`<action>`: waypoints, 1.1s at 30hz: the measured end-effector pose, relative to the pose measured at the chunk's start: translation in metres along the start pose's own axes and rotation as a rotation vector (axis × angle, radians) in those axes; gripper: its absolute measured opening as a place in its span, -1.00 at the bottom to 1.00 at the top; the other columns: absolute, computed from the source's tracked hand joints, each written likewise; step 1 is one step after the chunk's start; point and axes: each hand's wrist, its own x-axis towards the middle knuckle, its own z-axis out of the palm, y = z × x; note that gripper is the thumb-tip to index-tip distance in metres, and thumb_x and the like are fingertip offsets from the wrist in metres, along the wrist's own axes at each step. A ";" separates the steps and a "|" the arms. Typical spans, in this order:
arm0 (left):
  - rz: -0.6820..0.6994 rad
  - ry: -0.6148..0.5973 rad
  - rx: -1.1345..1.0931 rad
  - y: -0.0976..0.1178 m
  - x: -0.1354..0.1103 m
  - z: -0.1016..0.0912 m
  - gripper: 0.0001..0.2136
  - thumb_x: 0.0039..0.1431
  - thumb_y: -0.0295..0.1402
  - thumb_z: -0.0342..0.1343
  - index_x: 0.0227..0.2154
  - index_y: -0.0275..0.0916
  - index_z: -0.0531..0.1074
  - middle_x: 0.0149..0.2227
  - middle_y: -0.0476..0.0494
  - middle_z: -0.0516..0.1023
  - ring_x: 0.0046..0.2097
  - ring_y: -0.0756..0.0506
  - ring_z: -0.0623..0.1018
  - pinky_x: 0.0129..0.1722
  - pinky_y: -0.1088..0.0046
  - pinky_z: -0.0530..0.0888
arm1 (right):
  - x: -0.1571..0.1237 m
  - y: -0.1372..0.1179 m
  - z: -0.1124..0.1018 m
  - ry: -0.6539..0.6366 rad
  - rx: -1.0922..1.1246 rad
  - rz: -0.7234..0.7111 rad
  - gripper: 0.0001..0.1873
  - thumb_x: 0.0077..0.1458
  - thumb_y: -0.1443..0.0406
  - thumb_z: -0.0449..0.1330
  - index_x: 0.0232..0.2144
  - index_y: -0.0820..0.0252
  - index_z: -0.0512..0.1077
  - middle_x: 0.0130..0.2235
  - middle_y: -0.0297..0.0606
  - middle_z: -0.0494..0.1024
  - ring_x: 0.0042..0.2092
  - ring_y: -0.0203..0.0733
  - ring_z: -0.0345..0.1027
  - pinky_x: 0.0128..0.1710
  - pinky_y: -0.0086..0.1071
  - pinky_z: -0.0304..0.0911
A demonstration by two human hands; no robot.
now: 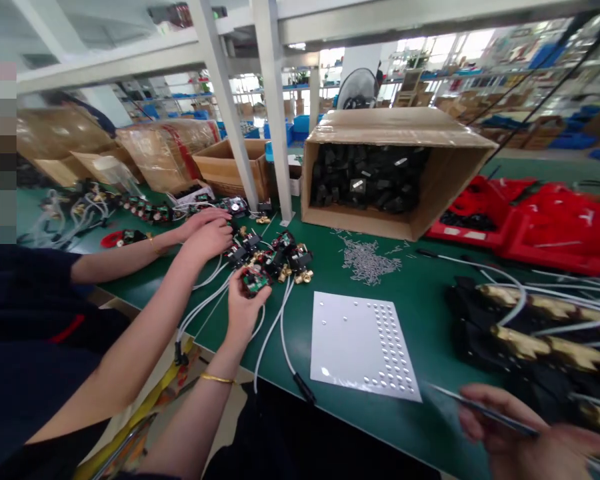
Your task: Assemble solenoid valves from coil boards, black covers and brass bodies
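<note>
My left hand (245,307) is closed around a small round unit with a green circuit board (256,283), over the near side of a pile of similar units. Brass fittings (304,276) and white cables (279,327) belong to the units beside it. At the lower right, my right hand (515,430), somewhat blurred, grips thin metal tweezers (485,408) that point left. Their tip is near the corner of a white sheet (350,347) dotted with several small shiny round pieces, mostly along its right side.
A co-worker's hands (207,233) reach into the same pile from the left. Small grey pins (370,260) lie loose behind the sheet. A cardboard box (405,127) of black parts, red bins (560,227) and black-and-brass assemblies (540,347) stand around. A metal post (273,113) rises behind.
</note>
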 end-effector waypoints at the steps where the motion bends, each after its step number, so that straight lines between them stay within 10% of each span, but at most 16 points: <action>1: -0.010 0.006 -0.020 0.007 0.000 -0.002 -0.46 -0.04 -0.23 0.19 0.00 -0.20 0.15 -0.06 -0.17 0.36 -0.08 -0.11 0.44 -0.10 0.38 0.42 | -0.004 -0.005 0.008 0.062 0.114 0.122 -0.10 -0.01 -0.26 -0.42 -0.55 0.17 0.50 -0.61 -0.07 0.52 -0.60 -0.07 0.41 -0.71 -0.31 0.32; 6: -0.107 -0.391 -0.070 0.060 -0.020 -0.002 -0.55 -0.02 -0.14 0.15 -0.06 -0.16 0.27 -0.06 -0.13 0.37 -0.11 -0.12 0.43 -0.24 0.45 0.44 | -0.011 -0.006 0.031 0.153 0.262 0.317 -0.65 -0.16 0.16 0.36 -0.34 0.24 0.43 -0.39 -0.19 0.58 -0.40 -0.23 0.44 -0.42 -0.45 0.39; 11: -0.287 -1.055 0.149 0.086 -0.063 0.045 -0.41 -0.11 -0.23 0.23 0.03 -0.14 0.19 -0.25 -0.05 0.47 -0.27 -0.09 0.47 -0.32 0.44 0.40 | -0.015 -0.001 0.053 0.031 0.218 0.308 -0.73 -0.05 0.19 0.29 -0.37 0.27 0.39 -0.47 -0.24 0.56 -0.48 -0.30 0.39 -0.46 -0.46 0.33; 16: -0.082 -1.429 0.432 0.074 -0.085 0.064 -0.50 -0.30 -0.03 0.30 -0.29 -0.21 0.38 -0.23 -0.09 0.42 -0.24 -0.14 0.44 -0.27 0.37 0.40 | -0.028 0.009 0.072 0.008 0.031 0.305 -0.72 -0.03 0.14 0.25 -0.39 0.28 0.42 -0.49 -0.22 0.56 -0.46 -0.20 0.42 -0.41 -0.34 0.36; 21: 0.013 -1.637 0.338 0.068 -0.077 0.060 -0.37 -0.33 -0.10 0.32 -0.11 -0.20 0.34 0.18 -0.23 0.18 0.12 -0.26 0.30 0.08 0.25 0.29 | -0.035 0.024 0.078 0.042 -0.136 0.200 -0.78 0.03 0.16 0.18 -0.40 0.21 0.45 -0.45 -0.25 0.53 -0.41 -0.17 0.41 -0.37 -0.30 0.31; 33: -0.106 -1.601 0.449 0.065 -0.084 0.054 -0.01 -0.26 0.00 0.28 0.23 -0.16 -0.08 0.21 -0.25 0.19 0.16 -0.26 0.28 0.14 0.20 0.21 | -0.033 0.022 0.078 -0.025 -0.124 0.158 -0.82 0.06 0.18 0.19 -0.44 0.18 0.44 -0.44 -0.31 0.51 -0.39 -0.22 0.39 -0.35 -0.35 0.28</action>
